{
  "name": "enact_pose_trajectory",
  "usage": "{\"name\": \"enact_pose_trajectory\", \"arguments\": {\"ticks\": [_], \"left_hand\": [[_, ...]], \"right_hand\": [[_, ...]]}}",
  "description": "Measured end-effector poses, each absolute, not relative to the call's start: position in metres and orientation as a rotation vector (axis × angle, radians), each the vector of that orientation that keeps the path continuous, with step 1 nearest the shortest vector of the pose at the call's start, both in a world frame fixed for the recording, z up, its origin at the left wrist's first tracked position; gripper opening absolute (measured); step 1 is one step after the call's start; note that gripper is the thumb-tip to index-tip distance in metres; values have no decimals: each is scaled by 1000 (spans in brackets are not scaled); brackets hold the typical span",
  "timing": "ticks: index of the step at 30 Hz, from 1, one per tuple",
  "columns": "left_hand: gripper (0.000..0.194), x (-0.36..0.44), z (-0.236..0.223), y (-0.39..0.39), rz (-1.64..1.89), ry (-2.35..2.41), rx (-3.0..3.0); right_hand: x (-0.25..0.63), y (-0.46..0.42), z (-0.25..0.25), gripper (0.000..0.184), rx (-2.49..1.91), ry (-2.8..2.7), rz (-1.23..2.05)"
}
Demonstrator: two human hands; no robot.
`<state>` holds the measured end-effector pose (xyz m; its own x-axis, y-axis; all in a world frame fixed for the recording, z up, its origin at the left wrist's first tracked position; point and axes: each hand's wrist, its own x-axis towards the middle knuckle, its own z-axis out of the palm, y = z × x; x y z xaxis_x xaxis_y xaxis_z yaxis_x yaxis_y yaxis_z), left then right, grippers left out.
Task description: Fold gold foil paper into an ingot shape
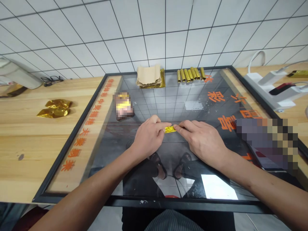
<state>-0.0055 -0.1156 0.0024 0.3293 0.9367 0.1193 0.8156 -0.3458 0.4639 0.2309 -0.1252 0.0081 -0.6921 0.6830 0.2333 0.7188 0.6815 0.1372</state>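
Note:
A small strip of gold foil paper (170, 129) lies near the middle of the glass panel (154, 150). My left hand (149, 134) pinches its left end, thumb and forefinger closed over it. At the other end, the fingertips of my right hand (201, 138) press together on the foil, with the remaining fingers curled. Further back on the glass stand a stack of tan paper sheets (149, 75) with gold foil edges and a row of several gold paper rolls (191, 74). A small blurred-out packet (123, 106) sits to the left, beyond my left hand.
Crumpled gold foil (56, 108) lies on the wooden table (29, 141) at left, near black glasses (51, 80). On the right are a blurred phone (267, 144) and a white power strip (269, 89) with cables. A tiled wall (154, 32) rises behind; the panel has a raised black frame.

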Motion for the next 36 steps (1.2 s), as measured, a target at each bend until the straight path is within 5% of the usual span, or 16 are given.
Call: {"name": "enact_pose_trajectory", "arguments": {"ticks": [16, 25, 36], "left_hand": [[41, -29, 14, -124, 714, 1394, 2375], [51, -22, 0, -157, 183, 1297, 2958], [45, -35, -2, -160, 235, 1396, 2815]], "right_hand": [[221, -130, 15, 55, -1193, -2780, -395], [221, -131, 12, 54, -1169, -2783, -425], [222, -131, 15, 50, -1197, -2818, -397]]}}
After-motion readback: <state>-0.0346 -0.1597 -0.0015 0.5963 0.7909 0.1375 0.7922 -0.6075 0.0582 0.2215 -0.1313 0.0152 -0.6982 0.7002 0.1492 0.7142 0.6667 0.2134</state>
